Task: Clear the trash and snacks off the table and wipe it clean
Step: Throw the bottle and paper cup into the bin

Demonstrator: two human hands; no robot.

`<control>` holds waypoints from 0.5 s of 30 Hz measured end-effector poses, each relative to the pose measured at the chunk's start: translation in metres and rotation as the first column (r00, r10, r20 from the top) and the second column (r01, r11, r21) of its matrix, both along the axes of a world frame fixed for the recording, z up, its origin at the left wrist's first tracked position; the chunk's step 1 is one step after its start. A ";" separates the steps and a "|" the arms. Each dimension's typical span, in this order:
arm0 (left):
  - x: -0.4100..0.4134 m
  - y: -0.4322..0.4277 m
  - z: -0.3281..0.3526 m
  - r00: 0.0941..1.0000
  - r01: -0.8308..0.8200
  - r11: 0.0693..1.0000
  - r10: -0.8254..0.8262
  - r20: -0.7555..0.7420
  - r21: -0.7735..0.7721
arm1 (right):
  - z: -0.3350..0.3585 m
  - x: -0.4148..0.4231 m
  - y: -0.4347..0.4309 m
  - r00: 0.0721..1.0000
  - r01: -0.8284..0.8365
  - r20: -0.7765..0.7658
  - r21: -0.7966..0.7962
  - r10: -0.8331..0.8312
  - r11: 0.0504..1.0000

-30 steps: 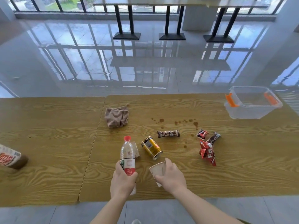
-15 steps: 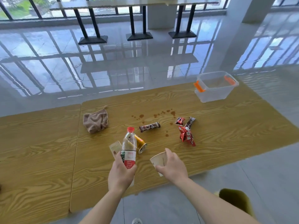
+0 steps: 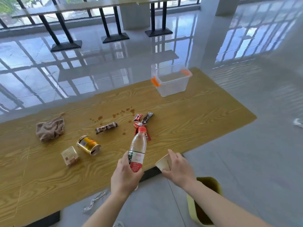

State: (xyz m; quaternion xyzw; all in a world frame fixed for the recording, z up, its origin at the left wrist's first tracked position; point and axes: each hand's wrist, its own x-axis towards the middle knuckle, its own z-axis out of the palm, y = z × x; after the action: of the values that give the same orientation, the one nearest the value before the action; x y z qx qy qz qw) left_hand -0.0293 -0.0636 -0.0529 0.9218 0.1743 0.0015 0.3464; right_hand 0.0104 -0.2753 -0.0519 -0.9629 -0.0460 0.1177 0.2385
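both hands loaded, bin just below

the step in hand looks like carrying the first trash off the table. the left hand, low centre of the frame, is wrapped closed around the lower half of a clear plastic bottle with a red cap, held tilted with the cap leaning toward the top right. the right hand, just right of it, has its fingers curled around a paper cup, mouth facing left. both items are lifted off the wooden table and sit over its near edge.

a yellow-green bin stands on the floor at the lower right, partly hidden under the right forearm. judging by that, the next move calls for bringing each hand over the bin's opening and letting go, cup first since it is closer.

plenty is left on the table: a gold can on its side, a small beige packet beside it, a dark snack bar, red wrappers behind the bottle, brown spill spots, and a crumpled cloth at centre left for wiping. a clear box with orange latches sits at the far edge, probably meant for the snacks.
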 end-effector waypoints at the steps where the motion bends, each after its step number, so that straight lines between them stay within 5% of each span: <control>1: 0.005 -0.018 0.003 1.000 0.020 1.000 -0.020 0.009 0.000 | 0.001 0.003 -0.018 1.000 0.015 -0.001 0.000 -0.015 1.000; 15: -0.021 -0.249 -0.024 0.956 0.264 0.964 -0.257 -0.141 0.033 | -0.038 -0.045 -0.239 0.928 0.283 -0.241 -0.038 -0.284 0.958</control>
State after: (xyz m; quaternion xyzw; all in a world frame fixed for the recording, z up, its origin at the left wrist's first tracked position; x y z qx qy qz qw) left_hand -0.0506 -0.3130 -0.0773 0.9432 0.0744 -0.1022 0.3071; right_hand -0.0350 -0.5139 -0.0903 -0.9379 0.1233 0.1994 0.2557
